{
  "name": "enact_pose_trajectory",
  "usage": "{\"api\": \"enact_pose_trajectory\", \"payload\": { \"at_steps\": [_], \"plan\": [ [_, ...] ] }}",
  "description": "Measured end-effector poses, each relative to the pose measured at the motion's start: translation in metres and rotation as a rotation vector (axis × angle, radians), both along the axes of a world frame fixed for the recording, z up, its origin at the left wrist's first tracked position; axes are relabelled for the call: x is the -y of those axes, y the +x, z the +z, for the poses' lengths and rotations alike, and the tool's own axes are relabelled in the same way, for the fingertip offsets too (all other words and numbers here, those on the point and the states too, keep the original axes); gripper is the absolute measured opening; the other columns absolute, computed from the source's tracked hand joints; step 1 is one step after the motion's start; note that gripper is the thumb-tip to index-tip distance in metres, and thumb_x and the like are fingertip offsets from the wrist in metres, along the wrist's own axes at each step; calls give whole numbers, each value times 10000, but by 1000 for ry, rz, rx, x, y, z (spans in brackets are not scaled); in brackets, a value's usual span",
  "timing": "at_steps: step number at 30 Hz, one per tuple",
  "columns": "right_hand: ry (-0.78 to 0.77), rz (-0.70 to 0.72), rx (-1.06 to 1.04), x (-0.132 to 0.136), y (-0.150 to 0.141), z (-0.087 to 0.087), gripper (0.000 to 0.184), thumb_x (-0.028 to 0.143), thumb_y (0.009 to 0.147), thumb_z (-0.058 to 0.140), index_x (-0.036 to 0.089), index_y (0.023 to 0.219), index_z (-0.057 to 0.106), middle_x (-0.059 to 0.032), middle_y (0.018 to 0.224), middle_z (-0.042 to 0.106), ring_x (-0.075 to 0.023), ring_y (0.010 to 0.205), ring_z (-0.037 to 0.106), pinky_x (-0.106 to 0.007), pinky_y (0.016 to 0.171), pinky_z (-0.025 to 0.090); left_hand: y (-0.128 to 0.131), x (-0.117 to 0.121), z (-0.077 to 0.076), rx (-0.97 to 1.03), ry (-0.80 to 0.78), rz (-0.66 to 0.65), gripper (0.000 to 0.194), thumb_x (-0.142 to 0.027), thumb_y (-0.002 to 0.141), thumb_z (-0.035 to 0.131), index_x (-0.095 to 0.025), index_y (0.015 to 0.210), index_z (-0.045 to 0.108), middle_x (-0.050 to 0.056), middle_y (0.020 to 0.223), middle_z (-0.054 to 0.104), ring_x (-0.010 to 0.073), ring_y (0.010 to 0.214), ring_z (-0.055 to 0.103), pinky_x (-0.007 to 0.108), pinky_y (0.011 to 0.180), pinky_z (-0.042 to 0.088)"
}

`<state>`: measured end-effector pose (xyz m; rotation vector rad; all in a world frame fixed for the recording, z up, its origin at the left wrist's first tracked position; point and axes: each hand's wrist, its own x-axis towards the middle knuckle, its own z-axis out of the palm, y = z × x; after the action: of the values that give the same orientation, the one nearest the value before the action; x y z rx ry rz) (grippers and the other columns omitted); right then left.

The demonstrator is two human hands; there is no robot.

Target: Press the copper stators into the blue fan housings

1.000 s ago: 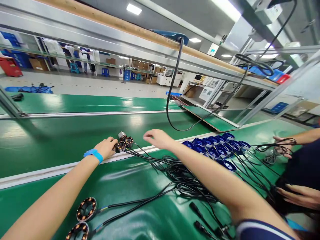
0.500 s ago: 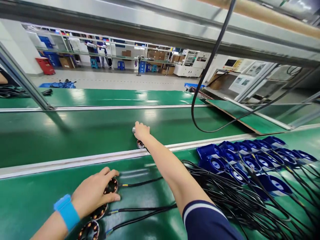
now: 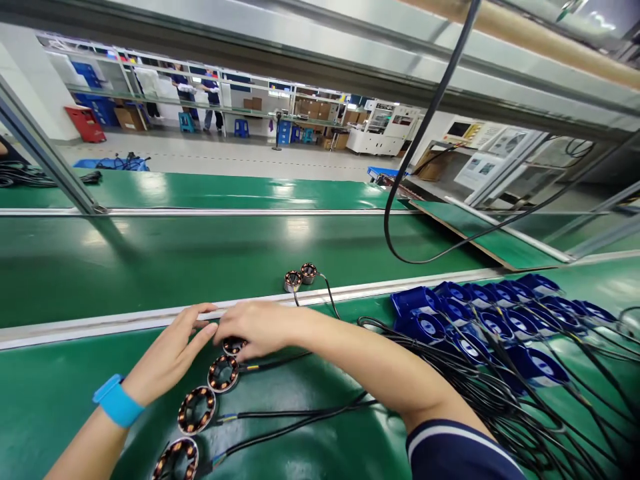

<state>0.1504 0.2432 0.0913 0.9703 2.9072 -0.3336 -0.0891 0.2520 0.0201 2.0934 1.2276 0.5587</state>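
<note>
Wound copper motor stators lie in a slanting row on the green bench. My right hand [image 3: 255,327] is closed around the farthest stator [image 3: 235,346], covering its upper part. Beside it, my left hand [image 3: 173,350] has its fingers stretched out, with the tips close to my right hand; nothing shows in it. Nearer to me are a second stator [image 3: 223,383], a third stator [image 3: 182,420] and another stator [image 3: 159,461] at the bottom edge. Black cables [image 3: 290,415] run from them to the right. Two more stators, a left one [image 3: 293,284] and a right one [image 3: 309,275], stand on the belt.
A white rail [image 3: 125,325] divides the bench from the green belt [image 3: 200,267]. Blue round housings [image 3: 540,367] and a heap of black cables [image 3: 450,380] cover the right side. A black cable loop [image 3: 387,220] hangs ahead. People stand in the background.
My right hand has come back from the belt to the row, leaving two stators standing there. My left hand has moved up off the stators it covered.
</note>
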Motion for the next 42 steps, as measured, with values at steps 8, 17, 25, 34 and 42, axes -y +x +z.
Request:
{"api": "enact_pose_trajectory", "payload": {
  "at_steps": [8, 17, 25, 34, 42],
  "plan": [
    [-13, -953, 179, -26, 115, -23, 523, 589, 898, 682, 211, 1260, 682, -192, 1158, 675, -365, 1065, 678, -471, 857, 548, 4, 17, 22, -118, 30, -205, 419, -622, 984, 431, -286, 1152, 615, 62, 1326, 586, 248, 1215, 580, 375, 1047, 500],
    [27, -755, -103, -16, 71, -52, 331, 352, 990, 639, 199, 1280, 688, -120, 1332, 628, -223, 1212, 615, -308, 1042, 460, 1, 8, 10, 145, -3, 72, 633, -713, 908, 506, -258, 1347, 539, 100, 1355, 608, 300, 1242, 599, 475, 1115, 466],
    [-63, -432, -188, 16, 5, -41, 451, 466, 1084, 435, 150, 1107, 756, -137, 1070, 700, -230, 1070, 658, -333, 961, 493, -7, 1, -16, 266, -65, 177, 715, -759, 941, 331, -209, 1379, 462, 164, 1471, 534, 273, 1197, 659, 486, 1103, 495],
    [2, -376, -217, 72, 2, 11, 380, 518, 1026, 530, 278, 1273, 691, -103, 1464, 566, -279, 1090, 698, -452, 953, 566, -5, 12, -13, 338, -101, 211, 798, -810, 901, 374, -205, 1414, 460, 183, 1495, 513, 295, 1207, 652, 534, 1131, 468],
    [1060, -877, -1210, 38, 103, 162, 439, 402, 1057, 314, 195, 1355, 561, -137, 1377, 558, -237, 1356, 521, -451, 1145, 412, 78, -1, 104, 547, 52, 30, 962, -837, 844, 477, -208, 1559, 343, 148, 1615, 403, 300, 1531, 327, 500, 1313, 183]
  ]
}}
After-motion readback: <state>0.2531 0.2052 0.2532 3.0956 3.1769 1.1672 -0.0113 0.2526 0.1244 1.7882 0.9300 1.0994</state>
